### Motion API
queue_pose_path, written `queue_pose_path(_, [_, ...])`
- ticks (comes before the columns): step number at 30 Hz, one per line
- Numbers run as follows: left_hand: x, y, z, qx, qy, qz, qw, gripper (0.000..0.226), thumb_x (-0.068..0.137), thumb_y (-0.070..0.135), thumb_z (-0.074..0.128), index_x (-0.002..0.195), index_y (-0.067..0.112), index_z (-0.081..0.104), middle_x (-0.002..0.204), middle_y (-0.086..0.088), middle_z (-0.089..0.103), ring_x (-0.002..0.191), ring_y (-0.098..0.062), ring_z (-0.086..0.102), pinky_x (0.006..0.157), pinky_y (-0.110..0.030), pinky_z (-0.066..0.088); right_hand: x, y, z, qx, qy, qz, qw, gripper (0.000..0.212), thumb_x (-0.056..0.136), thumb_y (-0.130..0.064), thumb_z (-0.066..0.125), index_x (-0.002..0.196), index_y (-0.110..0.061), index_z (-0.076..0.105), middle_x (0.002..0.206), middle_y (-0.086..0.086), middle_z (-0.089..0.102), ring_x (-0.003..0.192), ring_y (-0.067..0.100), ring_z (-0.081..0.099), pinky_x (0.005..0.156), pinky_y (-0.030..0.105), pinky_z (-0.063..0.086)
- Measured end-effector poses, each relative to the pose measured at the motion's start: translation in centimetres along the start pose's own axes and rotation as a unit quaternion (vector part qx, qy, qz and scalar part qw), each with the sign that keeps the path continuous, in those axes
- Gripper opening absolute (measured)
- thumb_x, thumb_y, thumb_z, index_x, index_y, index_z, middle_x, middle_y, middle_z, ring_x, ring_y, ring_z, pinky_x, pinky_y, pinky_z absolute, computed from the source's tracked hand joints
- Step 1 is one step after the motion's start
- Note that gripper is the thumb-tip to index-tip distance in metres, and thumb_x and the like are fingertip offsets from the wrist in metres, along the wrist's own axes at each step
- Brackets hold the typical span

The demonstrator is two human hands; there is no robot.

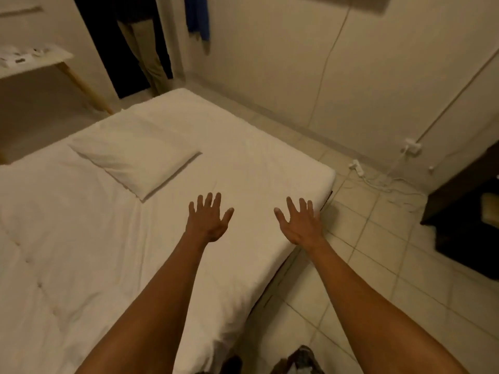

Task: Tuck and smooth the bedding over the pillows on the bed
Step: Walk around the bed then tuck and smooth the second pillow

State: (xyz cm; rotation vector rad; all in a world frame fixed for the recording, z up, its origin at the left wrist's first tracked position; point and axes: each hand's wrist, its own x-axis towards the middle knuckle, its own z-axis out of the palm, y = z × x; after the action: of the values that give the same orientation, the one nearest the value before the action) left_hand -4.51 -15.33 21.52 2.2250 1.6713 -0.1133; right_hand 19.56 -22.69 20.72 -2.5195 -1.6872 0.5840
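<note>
Head view shows 2 bare hands stretched palm-down over the near corner of the bed [264,168]: the left hand [207,222] has its fingers spread wide over the white bedding [81,238] and grips nothing, and the right hand [300,222] is equally splayed and empty at the mattress edge, though whether either palm touches the fabric cannot be told. 1 white pillow [132,155] lies uncovered on top of the bedding, beyond the left hand and well apart from it. Around the bed are a tiled floor [378,265], 1 white power strip [357,166] with its cable near the wall, 1 dark cabinet [464,211] at right, 1 small table [32,59] at upper left holding blurred items, and blue cloth [198,16] hanging on the far wall.
</note>
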Motion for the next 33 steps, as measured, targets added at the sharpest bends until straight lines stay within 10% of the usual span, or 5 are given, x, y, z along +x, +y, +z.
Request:
queue_pose_path(16, [25.0,31.4,4.6,0.018,-0.041,0.087,0.995,0.068,0.103,0.054,0.012,0.159,0.017,0.008,0.167,-0.010,0.009,0.154,-0.033,0.003,0.123,-0.053,0.002,23.8,26.5,-12.0,-0.008,0.005,0.075,0.997,0.075,0.099,-0.067,0.016,0.161,-0.025,0.014,0.168,0.016,0.010,0.155,0.035,0.002,0.124,0.055,0.003])
queue_pose_path(33, [56.3,51.1,1.1,0.011,0.025,0.110,0.994,0.070,0.101,0.058,0.011,0.156,0.025,-0.016,0.164,-0.006,-0.021,0.152,-0.034,-0.016,0.122,-0.054,-0.009,54.6,39.1,-22.5,-0.018,0.010,0.055,0.998,0.074,0.100,-0.067,0.015,0.162,-0.026,0.011,0.169,0.014,0.006,0.155,0.034,-0.002,0.124,0.054,-0.002])
